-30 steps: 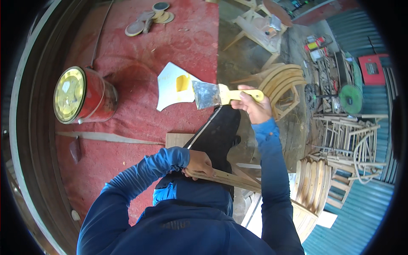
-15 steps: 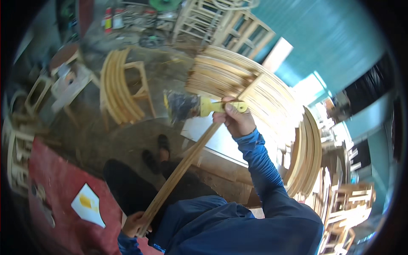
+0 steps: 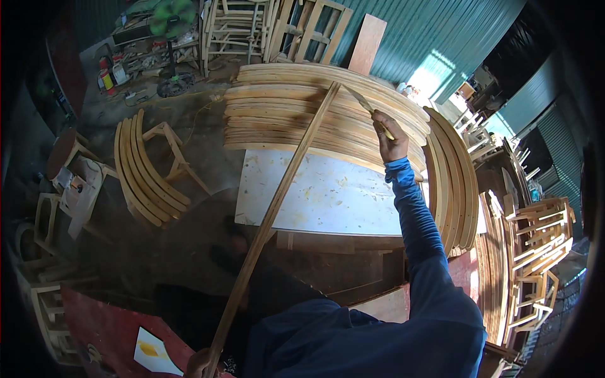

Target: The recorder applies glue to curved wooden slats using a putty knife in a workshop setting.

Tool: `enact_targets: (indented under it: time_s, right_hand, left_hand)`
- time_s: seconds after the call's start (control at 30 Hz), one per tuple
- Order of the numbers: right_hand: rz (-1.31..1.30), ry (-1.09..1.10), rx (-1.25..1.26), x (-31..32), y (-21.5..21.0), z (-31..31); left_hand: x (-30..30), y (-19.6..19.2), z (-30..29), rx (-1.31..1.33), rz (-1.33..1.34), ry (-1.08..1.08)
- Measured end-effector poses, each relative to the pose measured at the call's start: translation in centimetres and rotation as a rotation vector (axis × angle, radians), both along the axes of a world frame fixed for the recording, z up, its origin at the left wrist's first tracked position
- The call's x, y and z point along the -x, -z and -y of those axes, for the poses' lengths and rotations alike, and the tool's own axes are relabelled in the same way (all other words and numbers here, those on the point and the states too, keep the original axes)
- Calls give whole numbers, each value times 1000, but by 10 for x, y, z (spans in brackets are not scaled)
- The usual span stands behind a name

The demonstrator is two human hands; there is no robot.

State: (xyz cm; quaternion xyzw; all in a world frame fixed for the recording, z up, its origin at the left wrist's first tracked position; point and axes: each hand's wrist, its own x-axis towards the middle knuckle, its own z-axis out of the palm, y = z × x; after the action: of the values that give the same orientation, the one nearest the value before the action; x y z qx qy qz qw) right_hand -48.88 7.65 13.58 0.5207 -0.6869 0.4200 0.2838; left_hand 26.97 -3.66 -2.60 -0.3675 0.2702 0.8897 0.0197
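Note:
A long, narrow wooden strip point(image 3: 277, 200) rises aslant from the lower edge toward the stacked wood. My left hand point(image 3: 200, 362) is closed around its near end, partly cut off by the picture's rim. Out ahead, my right hand point(image 3: 392, 142) grips a putty knife point(image 3: 362, 101) with a yellow handle. The blade is seen nearly edge-on, its tip close to the strip's far end; whether they touch I cannot tell. Near my left hand, a white card point(image 3: 165, 364) with a yellow smear of paste lies on a red surface point(image 3: 94, 315).
Curved wooden slats point(image 3: 277, 94) are stacked on a white-topped table point(image 3: 315, 192), with more slats point(image 3: 452, 183) at its right end. Further curved slats point(image 3: 148, 173) rest on a wooden frame at left. A green fan point(image 3: 171, 19) stands behind, and chair frames point(image 3: 535, 233) pile up at right.
My right hand has moved right and outward with the putty knife, away from the strip's middle, and the blade has turned edge-on. The strip now stands steeper. The view has shifted.

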Motion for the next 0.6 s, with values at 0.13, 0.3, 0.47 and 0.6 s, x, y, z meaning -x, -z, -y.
enact_targets:
  time_s: [0.13,0.3,0.47,0.6]
  right_hand:
    - [-76,48,-22,-9,17,21]
    - [-81,23,-102,-2,39,34]
    - [-76,55,-167,12,62,35]
    - [-94,50,-232,14,69,29]
  left_hand:
    - [-15,30,-11,-143,75,-145]
    - [0,12,-16,-185,-90,-163]
    - [-16,48,-23,-427,-276,-303]
    - [-25,64,-27,-618,-424,-426]
